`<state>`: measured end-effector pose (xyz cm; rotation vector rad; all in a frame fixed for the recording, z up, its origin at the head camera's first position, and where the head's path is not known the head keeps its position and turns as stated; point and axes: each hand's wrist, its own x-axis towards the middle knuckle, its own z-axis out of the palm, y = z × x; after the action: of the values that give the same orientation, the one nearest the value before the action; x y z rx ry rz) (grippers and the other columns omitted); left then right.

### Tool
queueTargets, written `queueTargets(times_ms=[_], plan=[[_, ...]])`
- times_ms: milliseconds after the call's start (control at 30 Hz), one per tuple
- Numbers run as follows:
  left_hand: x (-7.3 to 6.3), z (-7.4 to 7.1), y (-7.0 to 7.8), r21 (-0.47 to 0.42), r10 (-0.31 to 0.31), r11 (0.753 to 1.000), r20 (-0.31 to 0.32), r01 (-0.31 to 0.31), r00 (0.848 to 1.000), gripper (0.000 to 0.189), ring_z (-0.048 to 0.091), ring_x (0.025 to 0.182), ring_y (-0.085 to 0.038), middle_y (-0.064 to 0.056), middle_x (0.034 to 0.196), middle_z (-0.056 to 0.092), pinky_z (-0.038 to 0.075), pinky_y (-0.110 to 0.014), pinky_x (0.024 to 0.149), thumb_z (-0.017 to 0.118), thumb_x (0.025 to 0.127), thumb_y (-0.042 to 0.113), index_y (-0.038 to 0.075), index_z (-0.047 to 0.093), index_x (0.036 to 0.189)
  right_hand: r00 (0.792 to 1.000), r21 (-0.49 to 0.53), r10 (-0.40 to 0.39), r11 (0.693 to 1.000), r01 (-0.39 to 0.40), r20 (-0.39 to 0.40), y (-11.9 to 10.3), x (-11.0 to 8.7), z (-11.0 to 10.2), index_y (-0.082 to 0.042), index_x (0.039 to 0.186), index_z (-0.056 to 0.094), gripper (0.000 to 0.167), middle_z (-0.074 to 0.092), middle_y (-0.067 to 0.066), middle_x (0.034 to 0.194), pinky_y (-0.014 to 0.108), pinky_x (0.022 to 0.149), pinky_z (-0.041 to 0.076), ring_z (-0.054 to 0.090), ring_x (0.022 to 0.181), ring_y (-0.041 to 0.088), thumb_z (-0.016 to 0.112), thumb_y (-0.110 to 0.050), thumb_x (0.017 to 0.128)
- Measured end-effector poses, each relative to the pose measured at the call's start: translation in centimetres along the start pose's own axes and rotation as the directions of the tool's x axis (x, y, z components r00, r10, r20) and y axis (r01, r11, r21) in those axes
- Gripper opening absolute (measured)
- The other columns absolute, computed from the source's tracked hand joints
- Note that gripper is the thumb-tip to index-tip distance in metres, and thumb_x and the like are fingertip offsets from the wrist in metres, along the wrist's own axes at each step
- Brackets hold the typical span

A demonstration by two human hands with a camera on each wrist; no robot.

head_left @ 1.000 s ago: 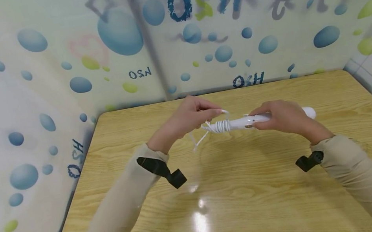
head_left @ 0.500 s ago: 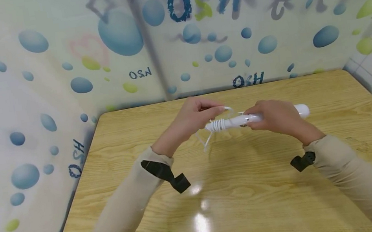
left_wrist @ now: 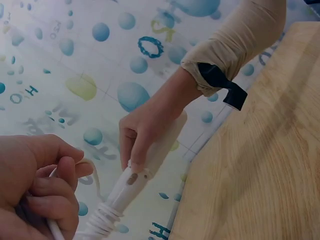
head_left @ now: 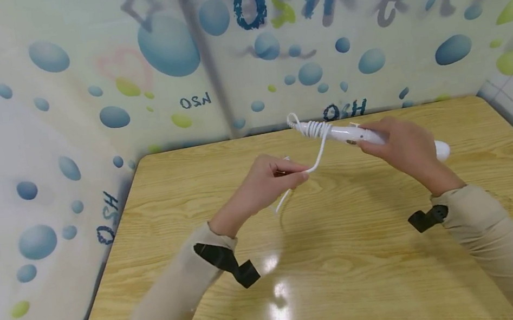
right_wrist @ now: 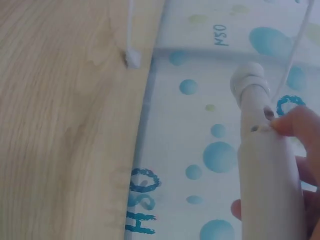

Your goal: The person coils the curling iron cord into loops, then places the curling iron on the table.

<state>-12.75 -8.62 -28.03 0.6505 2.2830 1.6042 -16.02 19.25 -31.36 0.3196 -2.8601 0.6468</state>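
In the head view, my right hand (head_left: 402,147) grips the barrel of a white hair styling iron (head_left: 343,133), held tilted above the table with its narrow end up to the left. Several turns of white cord (head_left: 317,129) wrap that narrow end. A free stretch runs down to my left hand (head_left: 267,183), which pinches it between thumb and fingertips. More cord hangs below the left hand. The left wrist view shows the cord passing through the curled left fingers (left_wrist: 55,195). In the right wrist view, the right thumb presses beside a small dark button on the iron (right_wrist: 270,175).
A wood-grain table (head_left: 349,256) lies beneath both hands. Bubble-patterned sheeting (head_left: 234,70) rises behind it and at both sides. A white cord end (right_wrist: 132,59) hangs over the table side in the right wrist view. Dark straps (head_left: 223,260) circle the wrists.
My right hand has lifted the iron, tipping its corded end upward. My left hand has moved down with the cord, drawing a longer stretch away from the wrapped turns.
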Motion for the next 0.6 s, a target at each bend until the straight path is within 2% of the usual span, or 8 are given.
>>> queueTargets(times_ms=[167,233,367,400,467,500,600], plan=[[-0.3,0.4,-1.2,-0.023,0.021,1.000,0.023,-0.020,1.000,0.020,0.055,0.063,-0.010,-0.008,0.084,0.068,0.044,-0.023,0.057,0.063,0.087,0.006,-0.003,0.068,0.104,0.995,0.078,0.034,0.997,-0.027,-0.098,-0.3,-0.2,-1.0,-0.015,0.123,0.061,0.047,0.060,0.019,0.112,0.039,0.050,0.035,0.055,0.077,0.032,0.061,-0.044,0.086],[-0.3,0.3,-2.0,-0.042,0.005,0.999,0.017,-0.004,1.000,0.022,0.053,0.059,-0.010,-0.007,0.079,0.066,0.043,-0.023,0.054,0.063,0.087,0.007,-0.002,0.068,0.106,0.991,0.120,0.051,0.992,-0.036,-0.122,-0.4,-0.3,-1.5,-0.015,0.123,0.061,0.046,0.060,0.017,0.112,0.039,0.052,0.035,0.055,0.079,0.032,0.061,-0.042,0.086],[-0.1,0.2,-3.7,-0.127,-0.007,0.992,0.027,0.010,1.000,0.026,0.037,0.047,-0.011,-0.005,0.065,0.058,0.031,-0.022,0.045,0.061,0.090,0.011,0.000,0.065,0.113,0.984,0.235,0.105,0.970,-0.068,-0.147,-0.9,-0.5,-2.6,-0.017,0.122,0.062,0.044,0.060,0.015,0.113,0.034,0.057,0.037,0.054,0.082,0.027,0.062,-0.042,0.085],[0.0,0.1,-4.2,-0.167,0.008,0.986,0.041,-0.001,0.999,0.028,0.034,0.046,-0.011,-0.005,0.062,0.055,0.028,-0.023,0.044,0.059,0.091,0.011,-0.001,0.063,0.116,0.982,0.277,0.117,0.958,-0.072,-0.149,-1.0,-0.5,-2.8,-0.017,0.122,0.062,0.044,0.060,0.015,0.112,0.031,0.058,0.039,0.054,0.080,0.023,0.062,-0.041,0.085],[0.2,-0.1,-5.1,-0.241,0.078,0.969,0.081,-0.056,0.994,0.032,0.031,0.045,-0.012,-0.005,0.062,0.053,0.025,-0.023,0.043,0.053,0.094,0.012,-0.002,0.057,0.122,0.979,0.379,0.136,0.923,-0.069,-0.152,-1.3,-0.4,-3.3,-0.017,0.121,0.063,0.041,0.059,0.012,0.112,0.023,0.059,0.041,0.054,0.079,0.015,0.063,-0.038,0.086],[0.2,-0.2,-5.6,-0.276,0.126,0.957,0.105,-0.093,0.987,0.034,0.030,0.045,-0.012,-0.006,0.062,0.051,0.025,-0.024,0.043,0.050,0.096,0.013,-0.003,0.053,0.126,0.978,0.429,0.140,0.901,-0.060,-0.157,-1.3,-0.4,-3.5,-0.016,0.120,0.064,0.039,0.060,0.009,0.110,0.019,0.058,0.042,0.054,0.077,0.011,0.064,-0.036,0.085],[0.4,-0.5,-6.7,-0.362,0.257,0.914,0.172,-0.182,0.951,0.040,0.030,0.047,-0.014,-0.007,0.065,0.047,0.025,-0.027,0.044,0.039,0.100,0.015,-0.002,0.039,0.136,0.977,0.559,0.147,0.828,-0.036,-0.156,-1.4,-0.1,-3.9,-0.014,0.117,0.066,0.036,0.061,-0.003,0.104,0.013,0.058,0.044,0.056,0.076,0.003,0.067,-0.029,0.084]])
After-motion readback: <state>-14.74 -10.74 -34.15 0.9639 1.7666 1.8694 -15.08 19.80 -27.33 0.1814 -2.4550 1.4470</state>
